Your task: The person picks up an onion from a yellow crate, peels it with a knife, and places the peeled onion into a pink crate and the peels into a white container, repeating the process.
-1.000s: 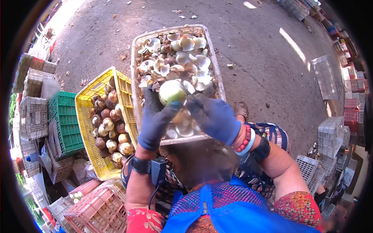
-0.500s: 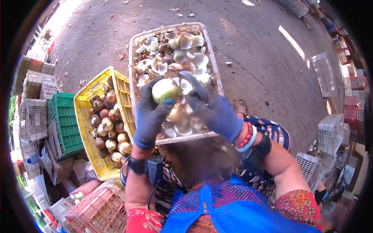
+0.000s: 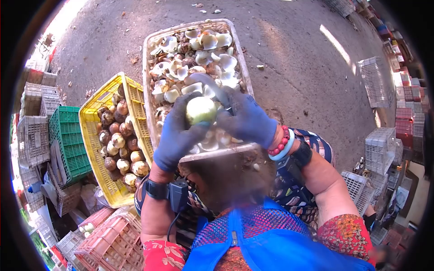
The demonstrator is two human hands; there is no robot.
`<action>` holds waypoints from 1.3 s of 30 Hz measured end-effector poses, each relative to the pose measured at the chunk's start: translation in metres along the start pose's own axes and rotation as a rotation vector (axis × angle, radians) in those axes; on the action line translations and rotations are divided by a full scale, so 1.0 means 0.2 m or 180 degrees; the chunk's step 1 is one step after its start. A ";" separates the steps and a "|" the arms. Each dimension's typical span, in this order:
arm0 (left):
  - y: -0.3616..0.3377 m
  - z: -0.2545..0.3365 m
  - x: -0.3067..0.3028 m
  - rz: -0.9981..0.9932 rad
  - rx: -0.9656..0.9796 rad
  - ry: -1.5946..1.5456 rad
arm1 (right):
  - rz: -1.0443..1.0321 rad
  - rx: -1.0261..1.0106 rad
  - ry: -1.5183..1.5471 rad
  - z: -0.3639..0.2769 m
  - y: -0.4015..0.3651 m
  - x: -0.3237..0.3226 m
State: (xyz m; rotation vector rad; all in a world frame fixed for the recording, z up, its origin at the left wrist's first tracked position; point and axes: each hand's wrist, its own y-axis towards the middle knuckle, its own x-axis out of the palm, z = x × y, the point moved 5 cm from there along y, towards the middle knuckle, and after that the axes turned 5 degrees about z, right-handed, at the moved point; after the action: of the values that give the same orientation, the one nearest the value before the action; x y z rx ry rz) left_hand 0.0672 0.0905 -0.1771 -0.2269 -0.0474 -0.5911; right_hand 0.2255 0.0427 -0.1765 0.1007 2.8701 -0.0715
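Observation:
My left hand (image 3: 178,133), in a blue glove with dark fingers, is closed around a pale green-white peeled onion (image 3: 201,111). Its thumb lies along the underside. Close on the onion's right, my right hand (image 3: 246,118), gloved alike, has its fingers curled together. A curved grey shape (image 3: 209,85) reaches from them over the top of the onion; whether it is a blade or a finger I cannot tell. Both hands are above the near end of a whitish crate (image 3: 247,74) filled with cup-shaped white peels (image 3: 224,62) and brown skins.
Left of it, a yellow crate (image 3: 86,135) holds brown and pale whole onions (image 3: 118,140). Behind that stands a green crate (image 3: 70,140). Pink crates (image 3: 113,239) are at the lower left, with white crates (image 3: 379,147) stacked on the right. Scraps dot the concrete floor (image 3: 289,54).
The onion has turned slightly and shows a paler side. The grey shape has swung left over its top. The whole view has shifted a little, so the crates appear further left and up.

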 end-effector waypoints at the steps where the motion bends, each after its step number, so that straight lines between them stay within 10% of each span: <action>1: 0.00 0.00 0.00 -0.0025 0.0010 -0.0032 | 0.0126 -0.0067 0.0256 0.00 0.00 0.01; 4: 0.00 -0.03 -0.03 -0.0146 -0.0033 -0.0559 | 0.0410 -0.0611 0.0542 -0.04 0.03 0.00; 6: 0.02 -0.08 -0.04 -0.0291 -0.0182 -0.1471 | 0.0078 0.0371 0.1331 0.00 0.05 0.01; 13: -0.01 0.11 -0.03 0.0140 0.1497 0.2265 | -0.0045 0.0930 0.2262 0.02 0.03 0.00; 19: 0.01 0.07 -0.06 0.0004 0.0830 0.1803 | -0.0002 0.1352 0.1275 0.22 0.06 -0.04; 24: 0.06 -0.08 -0.05 -0.0180 -0.0142 -0.1797 | 0.0162 0.0727 0.0493 0.07 0.06 -0.07; 32: 0.02 -0.02 0.01 -0.0225 -0.0244 -0.0705 | -0.0199 -0.0443 0.0579 -0.07 0.05 0.00; 39: -0.01 -0.05 -0.02 -0.0433 -0.0224 -0.0004 | 0.0153 -0.1573 -0.1214 -0.09 0.01 -0.02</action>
State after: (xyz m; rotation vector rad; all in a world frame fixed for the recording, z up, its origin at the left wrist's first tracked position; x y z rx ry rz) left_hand 0.0626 0.0898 -0.1864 -0.2939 -0.0436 -0.7289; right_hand 0.2243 0.0449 -0.1592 0.0505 2.4205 0.5615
